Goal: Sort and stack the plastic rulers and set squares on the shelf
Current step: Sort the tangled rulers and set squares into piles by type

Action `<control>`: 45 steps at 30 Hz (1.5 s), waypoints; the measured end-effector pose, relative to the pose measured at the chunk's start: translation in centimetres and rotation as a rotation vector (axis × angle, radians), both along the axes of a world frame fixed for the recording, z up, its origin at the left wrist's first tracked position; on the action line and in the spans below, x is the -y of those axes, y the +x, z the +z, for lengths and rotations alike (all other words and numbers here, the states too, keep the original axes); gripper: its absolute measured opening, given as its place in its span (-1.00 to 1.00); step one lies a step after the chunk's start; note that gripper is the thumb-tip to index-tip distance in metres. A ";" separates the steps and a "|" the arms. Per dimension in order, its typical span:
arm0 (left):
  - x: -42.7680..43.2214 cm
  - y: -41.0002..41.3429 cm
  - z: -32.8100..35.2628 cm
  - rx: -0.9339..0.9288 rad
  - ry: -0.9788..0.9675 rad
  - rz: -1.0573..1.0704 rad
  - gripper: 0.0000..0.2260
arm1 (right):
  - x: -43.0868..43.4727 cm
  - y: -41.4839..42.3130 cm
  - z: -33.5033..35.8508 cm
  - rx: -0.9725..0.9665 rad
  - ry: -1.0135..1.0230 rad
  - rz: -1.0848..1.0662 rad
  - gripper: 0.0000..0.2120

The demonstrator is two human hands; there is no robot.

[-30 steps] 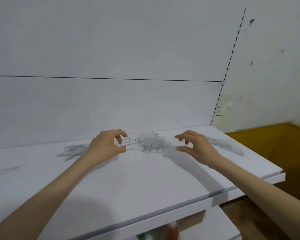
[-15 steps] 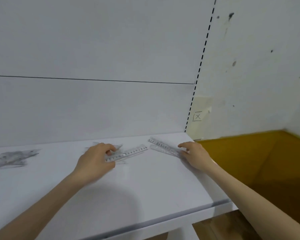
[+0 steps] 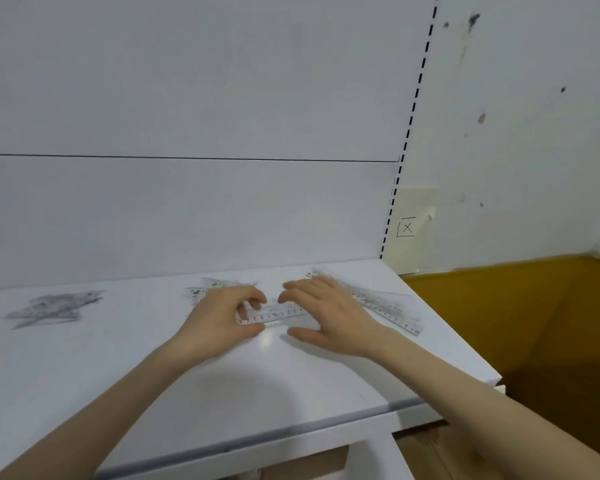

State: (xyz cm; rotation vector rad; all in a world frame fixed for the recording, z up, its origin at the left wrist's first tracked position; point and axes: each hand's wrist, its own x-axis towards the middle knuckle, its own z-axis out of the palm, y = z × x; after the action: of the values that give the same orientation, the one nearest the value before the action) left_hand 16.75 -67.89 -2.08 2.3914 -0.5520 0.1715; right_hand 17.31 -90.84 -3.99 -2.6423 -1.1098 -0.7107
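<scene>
Left hand (image 3: 222, 317) pinches one end of the clear plastic ruler (image 3: 278, 314), lying crosswise on the white shelf (image 3: 222, 393). The right hand (image 3: 329, 317), fingers spread, sits at its other end, nearer the diagonal ruler stack (image 3: 388, 308).

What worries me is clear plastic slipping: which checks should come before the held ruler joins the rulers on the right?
1. Grip: left hand pinches the clear plastic ruler near its left end: ok.
2. Second grip: right hand on the other end: cannot tell; its spread fingers cover that end.
3. Destination: clear rulers on the right lie flat, fully on the white shelf: ok.
4. Sorting: clear set squares behind the left hand lie apart from those rulers: ok.
5. Far-left heap of clear pieces sorted: cannot tell, too blurred.
</scene>
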 end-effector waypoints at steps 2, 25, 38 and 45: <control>0.0 -0.4 0.4 0.006 -0.007 -0.026 -0.65 | -0.5 -0.6 0.1 -0.017 0.038 0.082 -0.74; -7.7 -0.8 -0.3 0.065 0.143 0.224 -0.84 | 9.4 1.8 -2.6 -0.125 0.066 -0.573 -0.83; -18.5 -6.6 0.8 0.085 0.446 0.427 -0.80 | -7.4 2.4 2.8 -0.179 0.046 -0.215 -0.65; -31.1 -11.5 0.7 0.080 0.437 0.573 -0.72 | -23.2 2.0 3.3 -0.221 0.017 0.016 -0.49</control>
State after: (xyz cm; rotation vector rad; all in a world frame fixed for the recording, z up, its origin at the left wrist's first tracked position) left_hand 5.21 -36.83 -1.42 2.9279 0.0949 0.4331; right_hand 19.31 -67.62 -0.69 -2.6165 -1.0564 -0.4103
